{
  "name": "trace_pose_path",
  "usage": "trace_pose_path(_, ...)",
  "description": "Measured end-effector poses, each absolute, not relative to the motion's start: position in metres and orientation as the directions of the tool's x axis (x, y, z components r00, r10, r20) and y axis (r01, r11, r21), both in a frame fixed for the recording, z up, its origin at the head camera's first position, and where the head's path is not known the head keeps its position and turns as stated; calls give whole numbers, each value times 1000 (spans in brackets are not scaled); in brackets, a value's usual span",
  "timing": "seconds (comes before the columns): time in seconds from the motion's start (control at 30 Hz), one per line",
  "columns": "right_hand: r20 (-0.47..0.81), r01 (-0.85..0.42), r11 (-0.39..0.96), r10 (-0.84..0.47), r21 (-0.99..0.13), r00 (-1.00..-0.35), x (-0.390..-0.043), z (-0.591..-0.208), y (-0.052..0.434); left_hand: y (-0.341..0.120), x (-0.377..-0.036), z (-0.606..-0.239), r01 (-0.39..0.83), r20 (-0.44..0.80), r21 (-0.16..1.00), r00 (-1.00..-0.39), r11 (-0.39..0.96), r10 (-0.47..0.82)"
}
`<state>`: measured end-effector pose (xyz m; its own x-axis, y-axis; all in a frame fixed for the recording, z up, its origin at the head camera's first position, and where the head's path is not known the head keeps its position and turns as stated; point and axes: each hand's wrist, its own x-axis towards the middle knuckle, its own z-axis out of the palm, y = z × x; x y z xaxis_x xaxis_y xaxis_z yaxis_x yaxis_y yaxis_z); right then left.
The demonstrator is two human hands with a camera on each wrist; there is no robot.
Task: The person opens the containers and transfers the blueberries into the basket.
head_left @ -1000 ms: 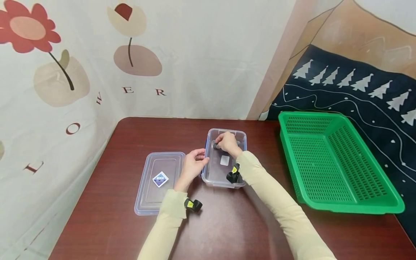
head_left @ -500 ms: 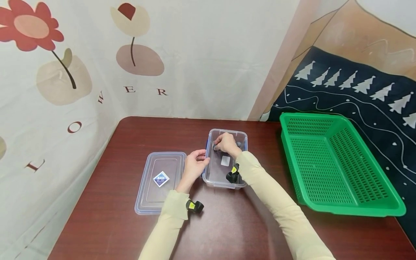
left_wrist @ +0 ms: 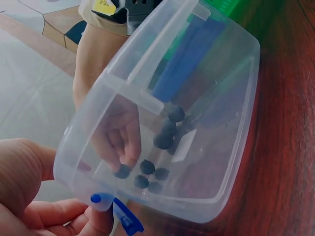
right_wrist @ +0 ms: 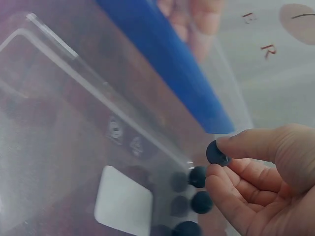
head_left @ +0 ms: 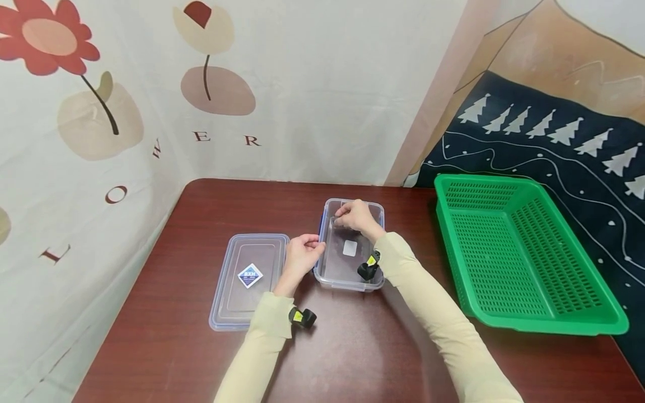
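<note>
1. Both sleeves reach out over the dark table, a small camera strapped to each wrist.
2. Left of the hands lies the clear lid with its blue diamond sticker, flat on the table and untouched.
3. The left hand holds the near-left edge of the clear box, fingers curled round the rim by a blue clip; half a second ago it sat in much the same grip, so it is steadying the box.
4. The right hand has risen a little toward the far rim since a moment ago. Its fingers now pinch one dark blue bead between thumb and forefinger, lifted clear of the box floor.
5. Several more beads stay clustered on the box floor at the far end, beside a white label; I judge one piece is being picked out, with the rest left.
6. Far right, the green basket stands well apart.
</note>
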<state>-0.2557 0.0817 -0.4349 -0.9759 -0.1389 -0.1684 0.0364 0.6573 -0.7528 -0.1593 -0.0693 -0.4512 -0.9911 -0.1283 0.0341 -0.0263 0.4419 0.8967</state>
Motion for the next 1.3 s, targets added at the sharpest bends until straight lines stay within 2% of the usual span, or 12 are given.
trace_pose_path(0.27, -184, 80, 581, -122, -810, -975, -256, -424, 94, -65, -157, -448, -43, 45, 883, -984, 468, -174)
trace_pose_path(0.47, -157, 64, 531, -132, -845, -979, -253, -417, 102, -63, -158, -453, -40, 57, 882, -980, 470, -191)
trace_pose_path(0.77, -111, 48, 425, -125, -904, -986, -249, -392, 121, -67, -161, -452, -70, 1, 908, -986, 413, -169)
trace_pose_path(1.0, -81, 13, 450, -131, -893, -988, -242, -370, 147, -67, -161, -451, -86, -18, 902, -987, 423, -162)
trace_pose_path(1.3, 7, -53, 470, -99, -881, -995, -230, -350, 183, -65, -168, -450, -33, 50, 865, -987, 501, -152)
